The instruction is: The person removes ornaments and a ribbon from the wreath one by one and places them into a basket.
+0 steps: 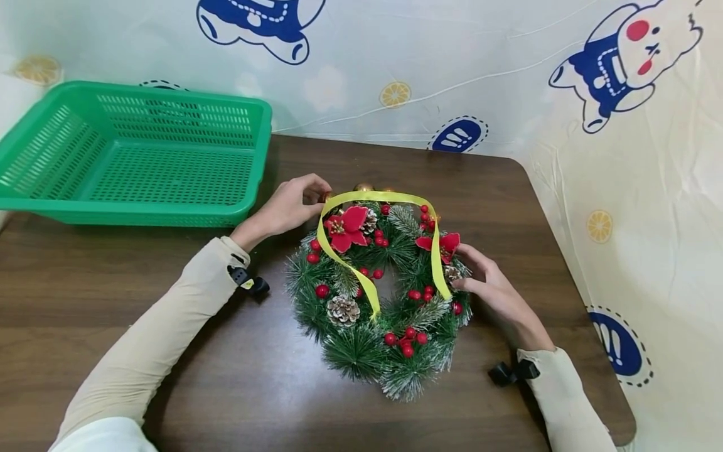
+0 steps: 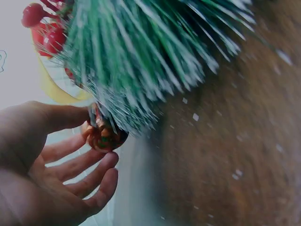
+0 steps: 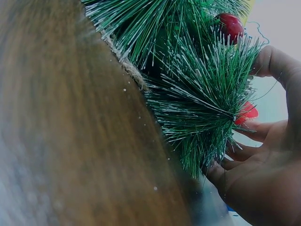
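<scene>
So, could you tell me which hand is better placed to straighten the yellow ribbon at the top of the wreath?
Probably the left hand: it rests at the ribbon loop on the wreath top. The right hand sits lower, by the ribbon's right tail.

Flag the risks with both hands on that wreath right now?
The yellow ribbon lies loose over the wreath; moving either could slide it off. The left hand pinches only near a gold bauble, which might pull free. The right hand presses frosted needles, already shedding white flecks.
</scene>
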### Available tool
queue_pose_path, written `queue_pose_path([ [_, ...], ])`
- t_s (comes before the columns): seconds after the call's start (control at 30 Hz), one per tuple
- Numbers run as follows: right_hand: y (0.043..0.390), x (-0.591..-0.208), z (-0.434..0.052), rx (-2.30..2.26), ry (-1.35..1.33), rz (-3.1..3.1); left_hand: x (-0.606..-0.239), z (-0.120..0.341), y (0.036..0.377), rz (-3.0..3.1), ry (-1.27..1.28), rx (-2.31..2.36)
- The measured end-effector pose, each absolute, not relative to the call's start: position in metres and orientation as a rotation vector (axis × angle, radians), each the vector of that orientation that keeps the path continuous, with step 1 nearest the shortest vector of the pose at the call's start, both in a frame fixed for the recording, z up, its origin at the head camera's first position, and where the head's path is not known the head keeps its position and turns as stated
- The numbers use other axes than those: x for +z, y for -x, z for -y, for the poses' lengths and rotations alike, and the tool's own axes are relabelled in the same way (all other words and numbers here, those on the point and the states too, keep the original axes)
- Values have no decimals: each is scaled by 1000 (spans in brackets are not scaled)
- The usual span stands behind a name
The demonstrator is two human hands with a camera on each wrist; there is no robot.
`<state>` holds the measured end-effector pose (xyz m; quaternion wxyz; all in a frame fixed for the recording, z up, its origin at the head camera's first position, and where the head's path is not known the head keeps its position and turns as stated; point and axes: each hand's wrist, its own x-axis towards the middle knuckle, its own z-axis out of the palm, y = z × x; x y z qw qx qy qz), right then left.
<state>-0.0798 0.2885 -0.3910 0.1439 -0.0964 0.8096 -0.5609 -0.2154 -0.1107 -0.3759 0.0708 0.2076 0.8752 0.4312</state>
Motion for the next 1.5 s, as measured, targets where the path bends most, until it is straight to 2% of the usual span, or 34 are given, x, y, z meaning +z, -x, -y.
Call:
queue_pose_path([
  [1.5,80,-393,-288,-1627,318,-2351,-338,111,199,-2650,-721,1429],
])
